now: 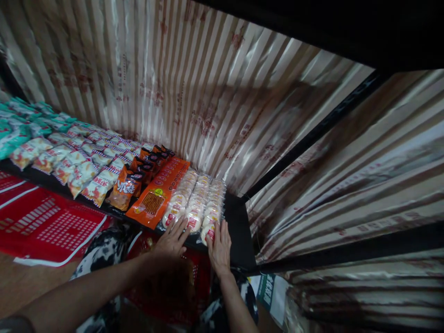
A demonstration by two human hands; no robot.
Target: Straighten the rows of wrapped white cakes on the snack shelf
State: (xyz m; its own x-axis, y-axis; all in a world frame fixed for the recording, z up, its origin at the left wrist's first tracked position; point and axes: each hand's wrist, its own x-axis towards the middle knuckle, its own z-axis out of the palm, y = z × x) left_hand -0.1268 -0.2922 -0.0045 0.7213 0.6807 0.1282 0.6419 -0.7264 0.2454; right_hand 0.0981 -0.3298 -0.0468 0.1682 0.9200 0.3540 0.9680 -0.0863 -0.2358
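Three rows of round white packaged snacks [194,210] in clear wrappers lie at the right end of the black shelf [239,231]. My left hand [172,239] rests with fingers outstretched at the front of the left and middle rows. At the front of the right row, my right hand [219,245] lies with its fingers extended along the packets. Both hands touch the wrappers without gripping any. Just left of these rows is a flat orange snack bag [154,199] with a window showing brown sticks.
Orange-and-black packets [125,187], white snack packets [100,185] and green packets [17,138] fill the shelf leftward. Red baskets [52,222] sit below. Striped sheeting [208,92] hangs behind; a black post [312,134] slants at the right.
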